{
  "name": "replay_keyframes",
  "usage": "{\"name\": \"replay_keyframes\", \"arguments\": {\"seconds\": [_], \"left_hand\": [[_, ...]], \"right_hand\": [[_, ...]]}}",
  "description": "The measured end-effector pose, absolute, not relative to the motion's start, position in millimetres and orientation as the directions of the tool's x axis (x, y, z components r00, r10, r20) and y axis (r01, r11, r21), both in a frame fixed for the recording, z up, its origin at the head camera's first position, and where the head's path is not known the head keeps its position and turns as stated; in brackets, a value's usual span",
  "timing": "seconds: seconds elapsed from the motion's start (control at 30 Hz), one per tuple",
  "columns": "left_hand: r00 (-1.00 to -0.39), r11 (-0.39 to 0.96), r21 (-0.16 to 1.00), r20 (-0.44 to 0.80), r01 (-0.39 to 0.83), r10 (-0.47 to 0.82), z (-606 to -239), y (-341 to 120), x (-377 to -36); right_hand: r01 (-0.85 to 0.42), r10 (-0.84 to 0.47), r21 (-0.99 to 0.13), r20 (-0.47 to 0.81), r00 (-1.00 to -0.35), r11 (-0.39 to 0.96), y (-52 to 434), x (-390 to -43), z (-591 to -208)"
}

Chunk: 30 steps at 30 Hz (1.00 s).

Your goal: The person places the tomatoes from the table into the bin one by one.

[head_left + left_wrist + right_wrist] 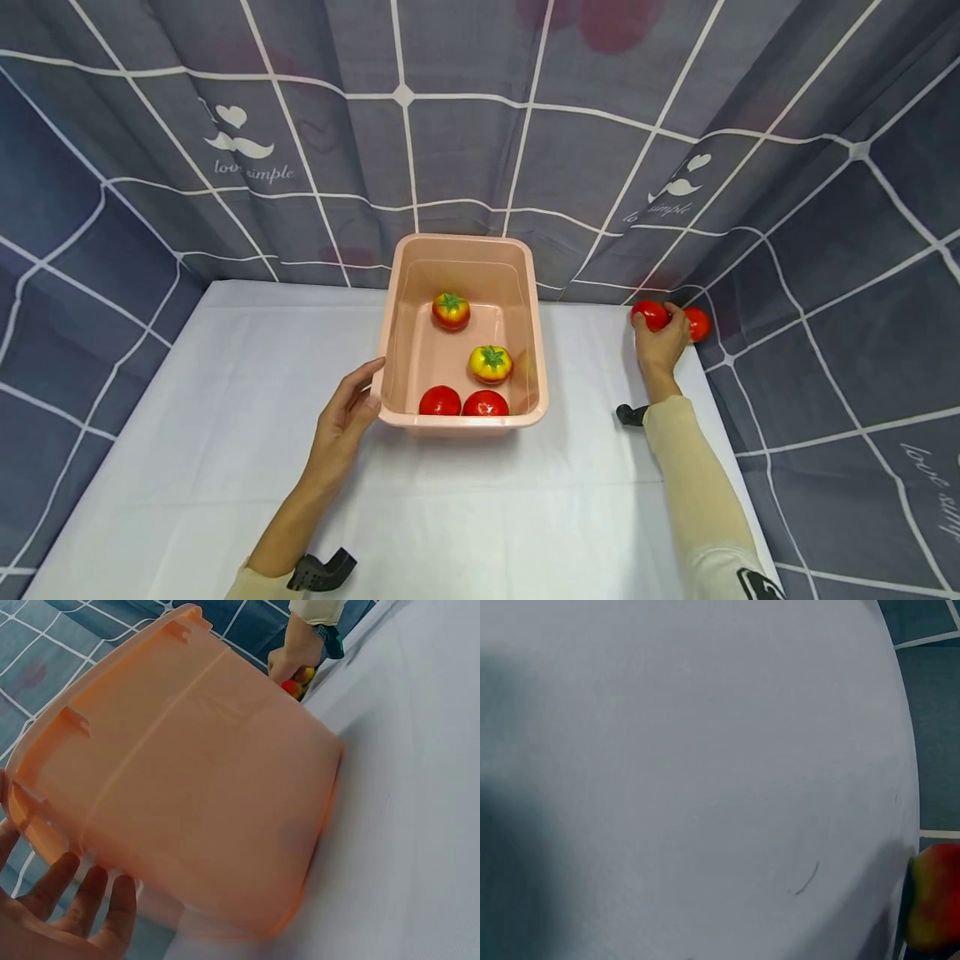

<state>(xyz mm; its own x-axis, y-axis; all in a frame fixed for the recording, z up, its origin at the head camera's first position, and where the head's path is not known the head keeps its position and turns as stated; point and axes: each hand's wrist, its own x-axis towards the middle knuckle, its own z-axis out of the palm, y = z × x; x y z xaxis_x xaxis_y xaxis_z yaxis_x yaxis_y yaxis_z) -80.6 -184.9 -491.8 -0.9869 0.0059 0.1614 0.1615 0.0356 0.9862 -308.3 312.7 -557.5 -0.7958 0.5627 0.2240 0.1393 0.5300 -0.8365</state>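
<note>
A pink plastic tub [463,241] stands mid-table on a white cloth. Inside lie a red-and-yellow tomato [451,310], a yellow tomato [491,363] and two red tomatoes [439,402] [485,404]. My left hand [366,385] rests with straight fingers against the tub's left near corner; in the left wrist view its fingers [90,896] lie under the tub's outer wall [187,772]. At the table's far right corner my right hand [663,332] grips a red tomato [649,315]. Another red tomato [698,324] lies just right of that hand. The right wrist view shows only cloth and a tomato [934,900] at its edge.
White cloth [225,400] covers the table, with bare stretches left, right and in front of the tub. Grey checked curtains [480,125] close in the back and both sides. The table's right edge runs close to my right forearm [693,483].
</note>
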Motion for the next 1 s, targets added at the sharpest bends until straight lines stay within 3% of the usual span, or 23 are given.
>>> {"name": "replay_keyframes", "arguments": {"seconds": [0.27,0.77,1.0], "left_hand": [[-0.987,0.044,0.986,0.159,0.159,0.012,-490.6,-183.9,-80.2],[-0.987,0.042,0.986,0.161,0.161,0.008,-494.2,-183.0,-81.5],[-0.985,0.030,0.984,0.175,0.175,0.002,-493.4,-183.9,-81.7]], "right_hand": [[0.185,0.566,-0.853,0.149,-0.811,0.488,311.7,-308.4,-563.4],[0.196,0.574,-0.863,0.125,-0.809,0.465,316.3,-307.9,-565.1],[0.144,0.560,-0.884,0.149,-0.815,0.445,310.6,-304.2,-560.8]]}}
